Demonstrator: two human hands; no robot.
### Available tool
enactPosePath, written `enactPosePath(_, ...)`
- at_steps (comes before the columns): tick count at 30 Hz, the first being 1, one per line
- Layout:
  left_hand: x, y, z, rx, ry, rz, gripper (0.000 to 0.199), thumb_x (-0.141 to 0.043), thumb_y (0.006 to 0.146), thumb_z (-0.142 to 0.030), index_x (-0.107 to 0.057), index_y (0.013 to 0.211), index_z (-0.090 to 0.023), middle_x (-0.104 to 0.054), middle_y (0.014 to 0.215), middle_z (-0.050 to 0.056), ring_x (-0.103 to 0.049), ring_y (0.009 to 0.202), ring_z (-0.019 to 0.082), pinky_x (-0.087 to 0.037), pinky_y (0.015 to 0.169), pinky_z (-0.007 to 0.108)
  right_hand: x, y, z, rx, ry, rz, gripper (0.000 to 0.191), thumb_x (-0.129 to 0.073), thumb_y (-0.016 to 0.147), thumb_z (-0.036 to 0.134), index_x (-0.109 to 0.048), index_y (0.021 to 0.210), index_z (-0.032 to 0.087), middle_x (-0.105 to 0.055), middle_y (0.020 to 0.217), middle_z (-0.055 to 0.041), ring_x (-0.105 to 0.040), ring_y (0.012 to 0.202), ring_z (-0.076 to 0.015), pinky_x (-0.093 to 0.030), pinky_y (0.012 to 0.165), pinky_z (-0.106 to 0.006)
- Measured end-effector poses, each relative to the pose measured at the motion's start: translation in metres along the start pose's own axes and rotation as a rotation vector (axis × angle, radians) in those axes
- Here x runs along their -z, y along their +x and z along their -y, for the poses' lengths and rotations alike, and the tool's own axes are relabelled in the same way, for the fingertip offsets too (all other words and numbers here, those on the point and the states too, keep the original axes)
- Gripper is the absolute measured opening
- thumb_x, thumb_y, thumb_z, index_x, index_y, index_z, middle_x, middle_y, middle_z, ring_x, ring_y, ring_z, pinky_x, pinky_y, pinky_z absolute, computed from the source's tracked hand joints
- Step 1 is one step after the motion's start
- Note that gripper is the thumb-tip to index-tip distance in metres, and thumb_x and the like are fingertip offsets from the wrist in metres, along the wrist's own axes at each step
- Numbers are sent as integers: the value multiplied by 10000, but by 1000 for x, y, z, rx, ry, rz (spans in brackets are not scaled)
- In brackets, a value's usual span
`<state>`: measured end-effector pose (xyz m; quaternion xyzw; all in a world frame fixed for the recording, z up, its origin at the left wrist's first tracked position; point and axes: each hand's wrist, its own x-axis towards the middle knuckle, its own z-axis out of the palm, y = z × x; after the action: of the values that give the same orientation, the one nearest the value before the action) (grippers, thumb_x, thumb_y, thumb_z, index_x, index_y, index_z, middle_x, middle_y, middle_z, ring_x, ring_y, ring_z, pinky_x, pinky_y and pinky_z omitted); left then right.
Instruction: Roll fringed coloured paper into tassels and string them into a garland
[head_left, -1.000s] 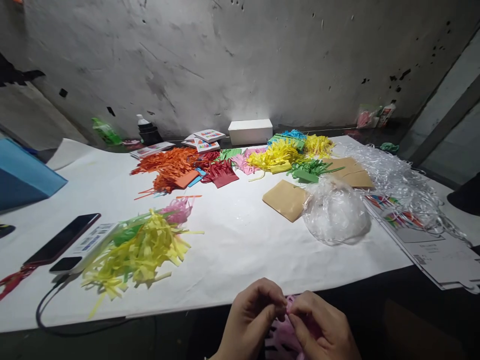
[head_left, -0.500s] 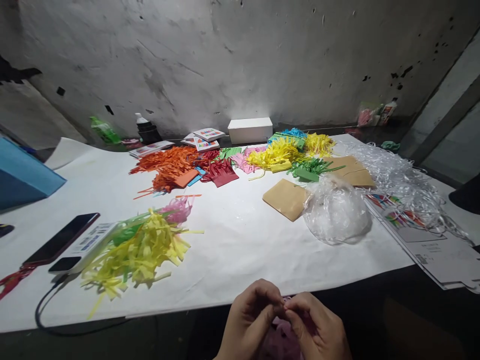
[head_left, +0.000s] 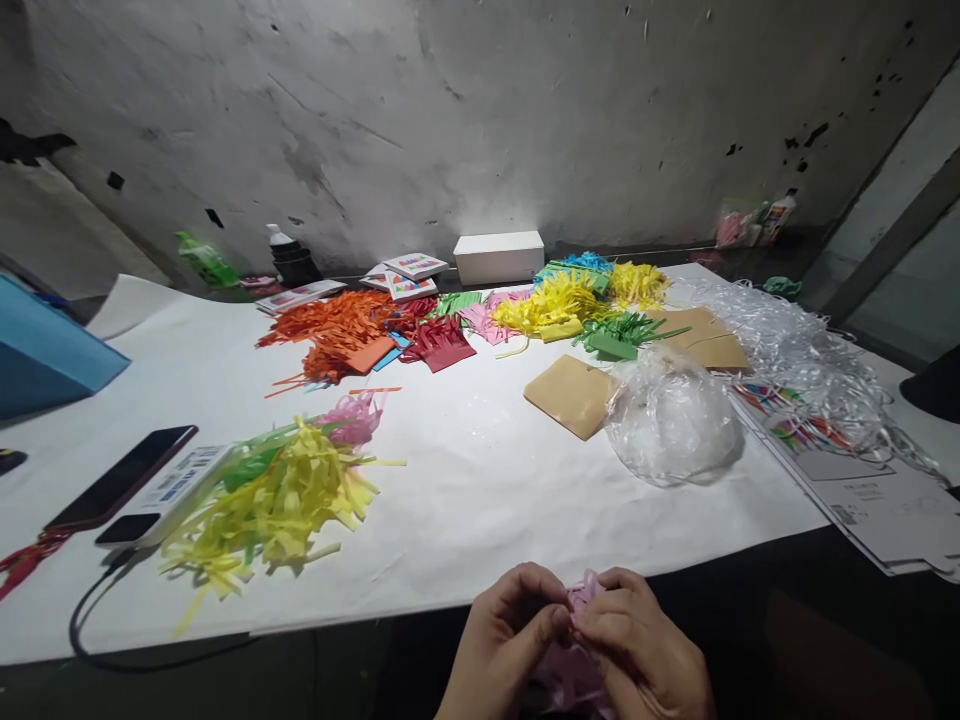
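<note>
Both my hands are close together at the table's front edge, low in the view. My left hand (head_left: 517, 630) pinches a bit of pink tissue-paper fringe (head_left: 574, 670) between thumb and forefinger. My right hand (head_left: 637, 635) is closed on the same pink fringe, its fingers folded over the strips. Some pink strips stick up between the hands and more hang below them; the exact spot being pinched is hidden by the fingers. On the table to the left lies a loose yellow fringe (head_left: 289, 500) with green and pink fringes (head_left: 352, 418) beside it.
Orange (head_left: 337, 330), red (head_left: 442, 340), yellow (head_left: 555, 305) and green fringes (head_left: 619, 335) lie along the back. Brown paper envelopes (head_left: 570, 395), a clear plastic bag (head_left: 671, 420) and white stringy strands (head_left: 802, 360) are at right. A phone (head_left: 124, 477) and a cabled white device (head_left: 165, 495) lie left.
My right hand has turned and its fingers have folded further over the pink fringe. Pink strips now show above the fingers. My left hand keeps its pinch almost in place.
</note>
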<state>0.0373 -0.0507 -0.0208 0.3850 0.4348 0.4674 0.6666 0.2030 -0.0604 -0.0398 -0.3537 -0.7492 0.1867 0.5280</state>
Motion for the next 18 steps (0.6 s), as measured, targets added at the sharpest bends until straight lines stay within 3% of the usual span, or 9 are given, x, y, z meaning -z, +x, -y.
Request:
enactPosePath(8,1,0,-1,-19,13,0,212,-829,749,-331,-705,761,-159,-663,702,9,-605,658,138,-482,656,237,4,3,-3,-42,70,93,240,-596,896,51,-638,1032,244,-733,833,22,-710,727,-131,-550,957,-364)
enactPosePath(13,2,1,5,-63,18,5,209,-819,758,-332,-694,741,-166,-643,709,6,-598,641,139,-482,638,245,5,1,-2,-153,-36,48,111,-597,926,147,-649,971,235,-715,764,24,-710,730,-150,-565,939,-330)
enactPosePath(18,-1,0,11,-191,45,-37,180,-809,771,-323,-712,749,-173,-645,749,23,-600,695,152,-481,668,246,-3,-5,-1,-74,-33,25,161,-527,929,78,-604,907,217,-652,738,-3,-653,734,-155,-579,797,-314)
